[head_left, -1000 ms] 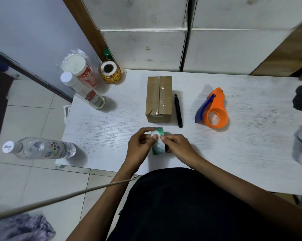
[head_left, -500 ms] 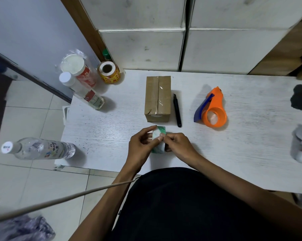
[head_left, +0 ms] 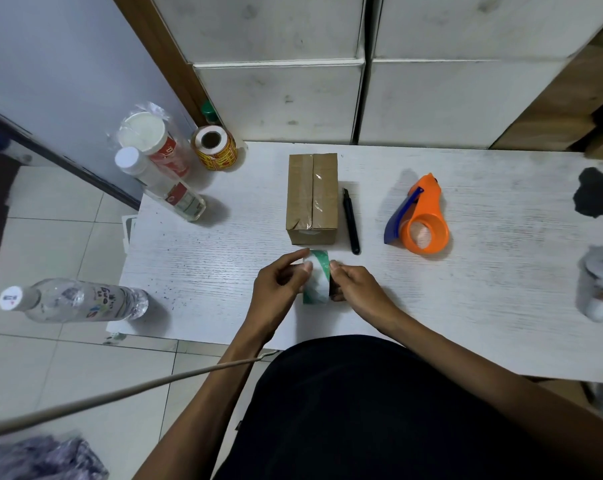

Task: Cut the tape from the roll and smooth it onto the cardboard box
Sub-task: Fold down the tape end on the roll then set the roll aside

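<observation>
The left hand (head_left: 279, 289) and the right hand (head_left: 357, 289) together hold a roll of green-and-white striped tape (head_left: 316, 280) standing on edge on the white wood-grain tabletop (head_left: 483, 306), near its front edge. The left hand's thumb and forefinger pinch the roll's left side near the top; the right hand's fingers are curled around its right side, thumb tip against the striped face. Whether a tape end has been lifted off the roll cannot be made out.

Just beyond the roll, close but apart from it, sits the small brown cardboard box (head_left: 312, 199), its top seam covered by a glossy strip of clear tape running front to back. A slim black utility knife (head_left: 350, 226) lies just right of the box, parallel to it. Further right rests an orange plastic tape dispenser with a blue blade guard (head_left: 419, 218).

At the tabletop's left rear corner stands a roll of yellow labels with red print (head_left: 215, 148), the writing too small to read. Beside it lean a plastic-wrapped white-lidded tube with a red label (head_left: 154, 143) and a clear white-capped bottle (head_left: 161, 185); their lettering is illegible. A clear water bottle with a colourful printed label (head_left: 75, 299) stands at the left over the tiled floor (head_left: 50, 237), its text unreadable. At the far right are a black patch (head_left: 596, 197) and a pale grey object (head_left: 601, 282) that is partly cut off.
</observation>
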`<state>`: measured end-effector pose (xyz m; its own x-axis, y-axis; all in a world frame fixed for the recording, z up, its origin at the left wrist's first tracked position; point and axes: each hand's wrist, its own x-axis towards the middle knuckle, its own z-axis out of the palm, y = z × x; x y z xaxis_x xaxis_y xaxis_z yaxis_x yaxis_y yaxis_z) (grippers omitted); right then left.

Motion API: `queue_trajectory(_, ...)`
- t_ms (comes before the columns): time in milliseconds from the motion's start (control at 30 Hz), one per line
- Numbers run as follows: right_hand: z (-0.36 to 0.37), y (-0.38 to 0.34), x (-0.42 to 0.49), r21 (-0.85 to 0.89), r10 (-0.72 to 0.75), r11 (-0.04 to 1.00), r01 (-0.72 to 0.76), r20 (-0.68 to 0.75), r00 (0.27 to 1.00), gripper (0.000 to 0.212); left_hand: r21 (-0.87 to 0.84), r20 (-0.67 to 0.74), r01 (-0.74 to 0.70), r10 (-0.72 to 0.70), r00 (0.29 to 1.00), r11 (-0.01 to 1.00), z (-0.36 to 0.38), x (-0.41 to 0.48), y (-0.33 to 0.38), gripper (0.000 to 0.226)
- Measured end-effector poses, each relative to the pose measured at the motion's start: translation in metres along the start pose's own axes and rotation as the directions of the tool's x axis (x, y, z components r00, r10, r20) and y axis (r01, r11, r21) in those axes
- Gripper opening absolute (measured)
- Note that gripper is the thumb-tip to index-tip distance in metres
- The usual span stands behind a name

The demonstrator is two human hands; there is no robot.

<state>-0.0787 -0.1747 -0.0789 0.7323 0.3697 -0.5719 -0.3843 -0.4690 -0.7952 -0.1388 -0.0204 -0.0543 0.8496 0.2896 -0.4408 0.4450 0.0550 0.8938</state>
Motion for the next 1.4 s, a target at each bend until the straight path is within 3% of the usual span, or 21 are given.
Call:
queue_trajectory(133,0.0,0.001,0.002,0.085,0.02,0.996,-0.022,0.027,0.999,0.054,0.101,0.025,-0.07,0.068,0.997,0.992,-0.001,0.0,0.0,0.044)
queue_trajectory(367,-0.007,0.0,-0.004,0.164,-0.098,0.982,0.096,0.005,0.995,0.015,0.023,-0.044,-0.024,0.025,0.999,0.999,0.005,0.002,-0.002,0.03)
queue_trajectory(533,-0.012,0.001,-0.011,0.025,-0.176,0.984,0.175,0.015,0.984,0.029,-0.072,0.04,-0.007,0.009,0.999,0.997,0.014,0.003,-0.001,0.03)
queue_trajectory(667,-0.022,-0.002,-0.021,-0.138,-0.27,0.956,0.261,-0.056,0.961,0.03,-0.176,0.105,0.084,-0.066,0.992,0.981,0.025,0.009,0.003,0.039)
queue_trajectory(867,-0.045,0.007,-0.039,-0.501,-0.515,0.778,0.38,-0.16,0.842,0.025,-0.285,0.239,0.277,-0.212,0.948,0.917,0.05,0.014,0.015,0.038)
queue_trajectory(1000,-0.063,0.018,-0.044,-0.608,-0.618,0.704,0.368,-0.268,0.739,0.025,-0.118,0.275,0.217,-0.178,0.945,0.969,0.067,0.021,0.019,0.027)
queue_trajectory(1167,-0.094,0.027,-0.046,-0.765,-0.719,0.563,0.313,-0.266,0.642,0.034,-0.059,0.341,0.158,-0.129,0.931,0.986,0.088,0.025,0.025,0.022)
queue_trajectory(1400,-0.174,0.032,-0.041,-0.773,-0.664,0.626,0.099,-0.462,0.589,0.027,0.059,0.262,0.122,-0.133,0.956,0.991,0.092,0.027,0.017,0.017)
